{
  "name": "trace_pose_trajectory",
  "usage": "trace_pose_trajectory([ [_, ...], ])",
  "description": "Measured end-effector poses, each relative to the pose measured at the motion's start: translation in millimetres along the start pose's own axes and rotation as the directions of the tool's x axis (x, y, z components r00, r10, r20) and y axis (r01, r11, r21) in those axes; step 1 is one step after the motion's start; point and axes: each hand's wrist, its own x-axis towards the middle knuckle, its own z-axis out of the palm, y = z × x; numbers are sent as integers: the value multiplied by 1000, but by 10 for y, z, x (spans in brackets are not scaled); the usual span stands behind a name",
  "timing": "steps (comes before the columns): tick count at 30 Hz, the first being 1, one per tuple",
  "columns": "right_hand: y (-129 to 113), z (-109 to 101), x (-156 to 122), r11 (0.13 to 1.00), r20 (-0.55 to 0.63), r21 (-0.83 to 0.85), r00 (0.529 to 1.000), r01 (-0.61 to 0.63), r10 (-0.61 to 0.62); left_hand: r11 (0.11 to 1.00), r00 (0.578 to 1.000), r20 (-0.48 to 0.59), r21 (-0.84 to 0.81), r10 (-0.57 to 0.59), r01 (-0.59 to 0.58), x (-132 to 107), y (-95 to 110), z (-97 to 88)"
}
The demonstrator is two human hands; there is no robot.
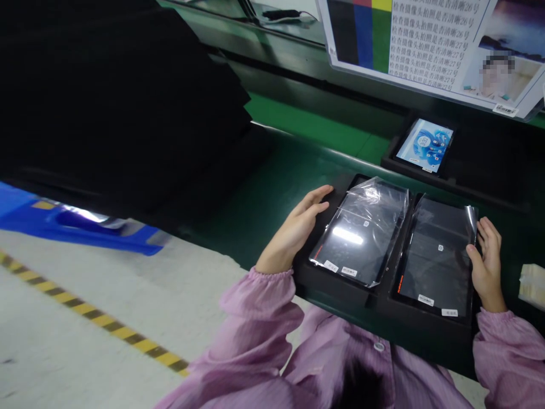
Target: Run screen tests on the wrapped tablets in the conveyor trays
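A black tray (340, 284) sits at the near edge of the green surface (264, 193), holding two tablets side by side. The left tablet (360, 236) is in a loose, crumpled plastic bag; the right tablet (434, 255) is bagged flatter. The left hand (298, 227), open and flat, rests against the tray's left edge; the right hand (483, 261), fingers spread, touches its right edge. Neither hand grips anything. Bagging looks done, the tray not yet lifted.

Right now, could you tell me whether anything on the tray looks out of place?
Yes: the clear bag on the left tablet is puffed and crumpled at its far end, while the right tablet has its film lying nearly flat.
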Motion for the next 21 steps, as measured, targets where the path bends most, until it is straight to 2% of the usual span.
trace_pose_trajectory([
  [7, -38, -20, 8, 1000, 7, 19, 1000, -3, 3, 999, 1000, -9, -52, -4, 3, -5, 20, -3],
  [13, -74, -22, 1, 1000, 3, -30, 1000, -4, 4, 1000, 1000, -7, -12, -6, 6, -14, 30, -2],
  [21, -71, -20, 9, 1000, -1, -9, 1000, -18, 18, 999, 1000, -12, -39, -7, 7, -35, 54, 5],
])
